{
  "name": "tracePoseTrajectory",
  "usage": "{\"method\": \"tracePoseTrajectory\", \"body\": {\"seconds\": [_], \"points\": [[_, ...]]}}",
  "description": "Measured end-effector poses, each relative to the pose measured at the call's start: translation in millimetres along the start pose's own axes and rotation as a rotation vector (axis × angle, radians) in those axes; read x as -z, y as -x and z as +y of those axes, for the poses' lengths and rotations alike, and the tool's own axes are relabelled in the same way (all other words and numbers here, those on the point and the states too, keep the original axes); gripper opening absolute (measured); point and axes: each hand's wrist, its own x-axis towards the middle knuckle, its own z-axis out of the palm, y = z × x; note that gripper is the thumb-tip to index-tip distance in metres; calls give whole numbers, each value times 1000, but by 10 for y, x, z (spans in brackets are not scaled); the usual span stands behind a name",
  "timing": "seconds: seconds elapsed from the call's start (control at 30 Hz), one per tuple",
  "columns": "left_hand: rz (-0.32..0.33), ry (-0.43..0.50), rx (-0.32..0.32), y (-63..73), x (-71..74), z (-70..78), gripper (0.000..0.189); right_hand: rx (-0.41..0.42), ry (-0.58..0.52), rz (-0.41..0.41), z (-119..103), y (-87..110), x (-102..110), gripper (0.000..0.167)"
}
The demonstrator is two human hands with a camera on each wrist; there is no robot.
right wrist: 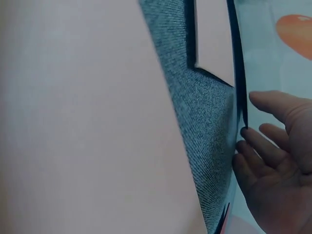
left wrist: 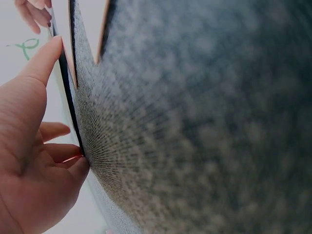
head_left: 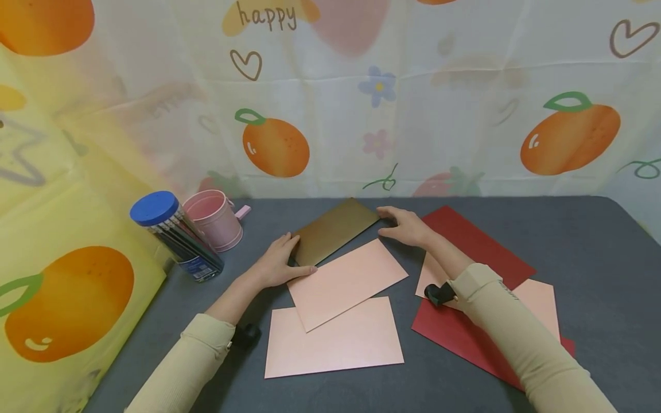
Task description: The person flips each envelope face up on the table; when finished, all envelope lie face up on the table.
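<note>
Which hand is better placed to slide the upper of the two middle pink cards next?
Likely the left hand: its thumb is at the upper-left edge of that pink card. The right hand is by the right end of the gold card.
</note>
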Motion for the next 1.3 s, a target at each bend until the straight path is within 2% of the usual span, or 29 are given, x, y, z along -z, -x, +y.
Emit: {"method": "tracePoseTrajectory", "body": {"seconds": [0.37,0.47,0.6,0.8,1.0,1.13,1.3], "points": [[-10,-66,1,15,43,10,94,-13,-79,130,-33,9,0,48],[-16,-74,-11,23,52,3,92,-21,-75,168,-38,16,-4,43],[-22,-82,-41,44,77,-4,90,9,-48,206,-45,16,-14,36],[-35,-58,-75,63,104,-42,87,54,-14,247,-45,11,-32,28],[-28,7,-124,75,130,-110,78,54,5,253,-32,29,-20,27],[29,64,-200,99,152,-135,62,63,11,253,-28,49,13,25],[176,132,-297,118,174,-142,39,77,-32,284,-30,81,49,20]]}}
